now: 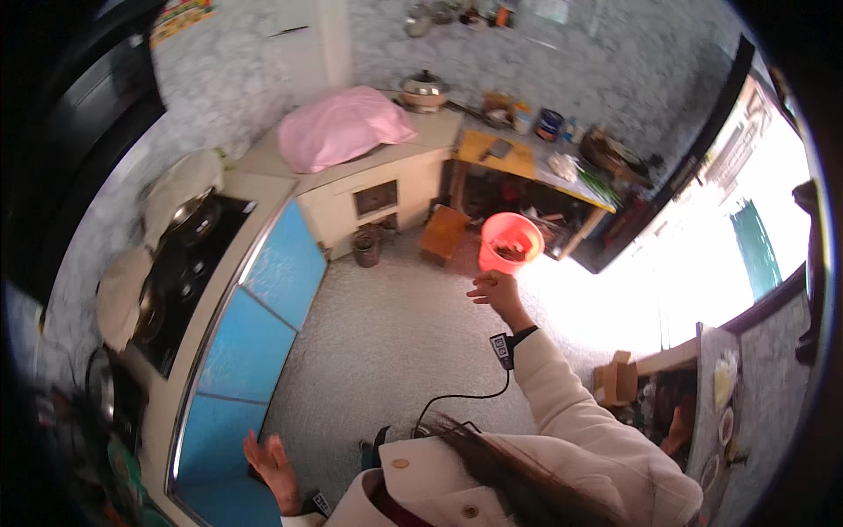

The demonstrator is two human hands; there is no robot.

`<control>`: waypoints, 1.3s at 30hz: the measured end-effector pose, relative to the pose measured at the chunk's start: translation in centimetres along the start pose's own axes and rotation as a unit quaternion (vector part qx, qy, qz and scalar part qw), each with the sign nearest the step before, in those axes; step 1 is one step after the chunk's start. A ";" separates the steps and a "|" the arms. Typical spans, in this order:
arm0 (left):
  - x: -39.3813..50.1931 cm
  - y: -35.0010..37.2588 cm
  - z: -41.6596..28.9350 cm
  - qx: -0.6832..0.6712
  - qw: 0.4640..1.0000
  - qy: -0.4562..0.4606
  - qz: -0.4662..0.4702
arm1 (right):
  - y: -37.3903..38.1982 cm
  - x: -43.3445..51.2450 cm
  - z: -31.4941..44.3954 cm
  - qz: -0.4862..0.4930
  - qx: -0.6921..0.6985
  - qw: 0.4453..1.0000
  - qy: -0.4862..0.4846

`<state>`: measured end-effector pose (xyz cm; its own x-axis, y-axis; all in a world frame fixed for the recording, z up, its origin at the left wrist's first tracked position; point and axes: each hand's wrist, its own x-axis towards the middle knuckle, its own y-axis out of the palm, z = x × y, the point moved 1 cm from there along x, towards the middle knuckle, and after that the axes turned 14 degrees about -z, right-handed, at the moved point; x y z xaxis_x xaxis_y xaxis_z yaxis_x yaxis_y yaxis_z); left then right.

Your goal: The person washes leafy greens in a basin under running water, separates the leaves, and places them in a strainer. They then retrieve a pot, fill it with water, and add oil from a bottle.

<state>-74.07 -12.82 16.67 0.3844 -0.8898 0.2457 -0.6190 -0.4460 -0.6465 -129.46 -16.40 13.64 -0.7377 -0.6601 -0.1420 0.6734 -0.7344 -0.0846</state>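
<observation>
My right hand (498, 294) reaches forward at the end of a cream sleeve, fingers loosely bent and slightly apart, with nothing seen in it. In the picture it lies just below a red plastic bucket (489, 253) on the floor, which holds some dark scraps. Low on the left, my left hand (273, 466) is raised beside the blue cabinet doors (245, 346), its fingers apart and holding nothing. Both wrists wear dark straps with small marked devices; a black cable (461, 396) runs from the right one.
A counter at left carries a black gas stove (191, 277) with covered pans. Pink cloth (346, 128) drapes something in the corner, near a lidded pot (423, 92). A worktable (497, 153) holds a cleaver and green vegetables. A wooden stool (444, 232) stands beside the bucket; a bright doorway opens right.
</observation>
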 end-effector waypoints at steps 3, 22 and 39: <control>3.3 7.3 -5.4 0.074 0.976 0.186 0.082 | -7.1 3.6 0.1 -0.120 -0.219 0.967 -0.052; 21.4 56.9 -36.3 -0.067 0.881 0.306 0.355 | -20.3 31.2 -5.1 -0.239 0.110 0.931 0.253; 22.1 70.6 -48.1 0.016 0.901 0.192 0.389 | -25.1 68.6 -4.8 -0.245 -0.029 0.956 0.161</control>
<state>-142.22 -68.64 11.25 -0.4275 -0.9018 -0.0629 -0.5760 0.3254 -0.7499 -196.72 -42.44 1.27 -0.9181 -0.1503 -0.3668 0.2601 -0.9267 -0.2714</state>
